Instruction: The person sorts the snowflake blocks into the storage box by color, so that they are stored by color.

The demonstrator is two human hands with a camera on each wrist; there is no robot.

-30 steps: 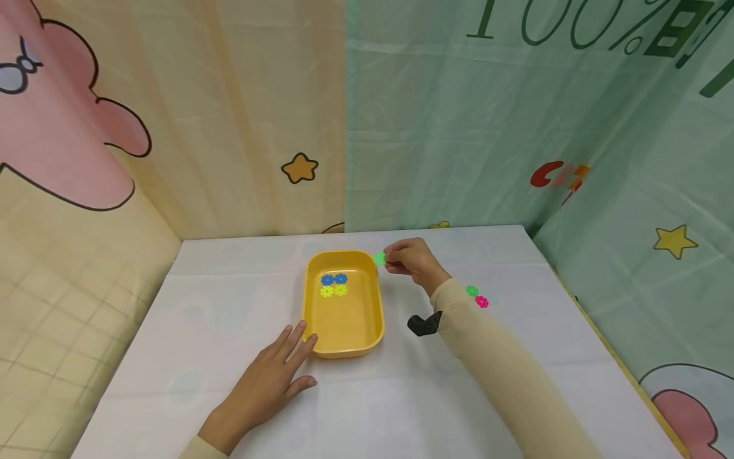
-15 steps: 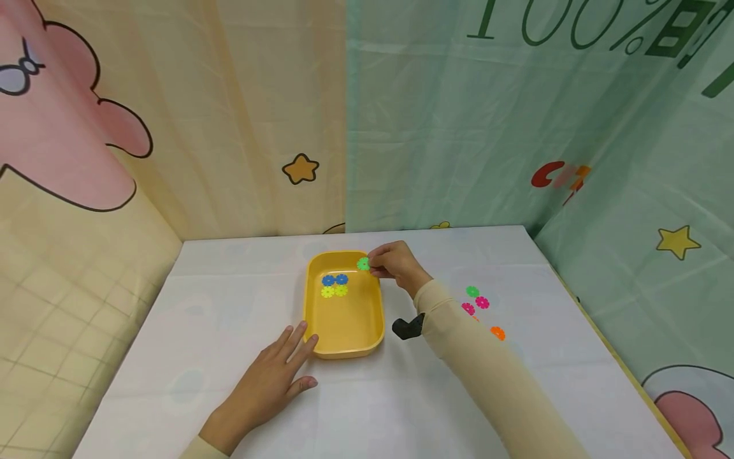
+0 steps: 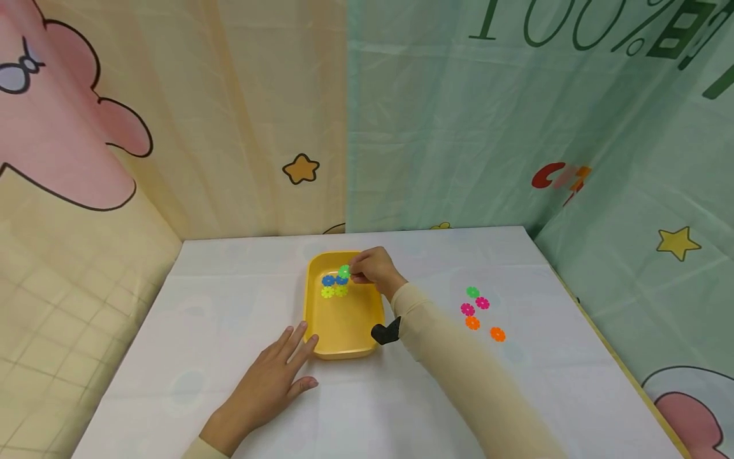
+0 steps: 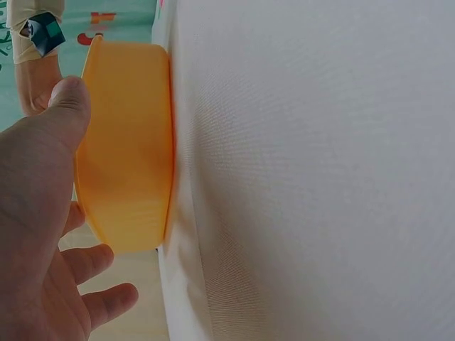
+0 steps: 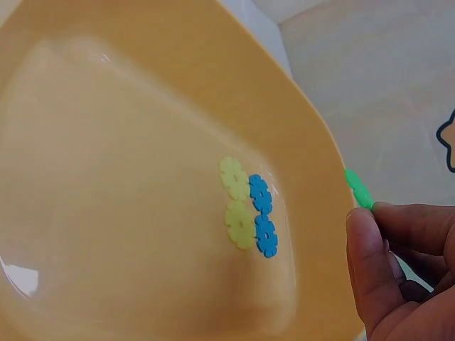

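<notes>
A yellow tray (image 3: 344,331) stands on the white table. On its floor lie two blue flower-shaped discs (image 5: 263,213) beside two yellow flower-shaped discs (image 5: 238,202). My right hand (image 3: 375,271) pinches a green flower-shaped disc (image 5: 360,190) between thumb and forefinger, above the far end of the tray. In the head view that disc (image 3: 344,271) overlaps one blue disc. My left hand (image 3: 272,379) rests with spread, straight fingers at the tray's near left corner; in the left wrist view the thumb (image 4: 70,103) lies along the rim.
Right of the tray on the table lie another green disc (image 3: 473,292), two pink discs (image 3: 474,306) and two orange discs (image 3: 497,334). Printed curtains (image 3: 258,115) hang behind and beside the table (image 3: 229,306). A black wrist device (image 3: 386,332) sits on the right sleeve.
My right hand has carried the green disc leftward from outside the tray's right rim to over its far end. Pink and orange discs have come into view behind the sleeve. The left hand has stayed put.
</notes>
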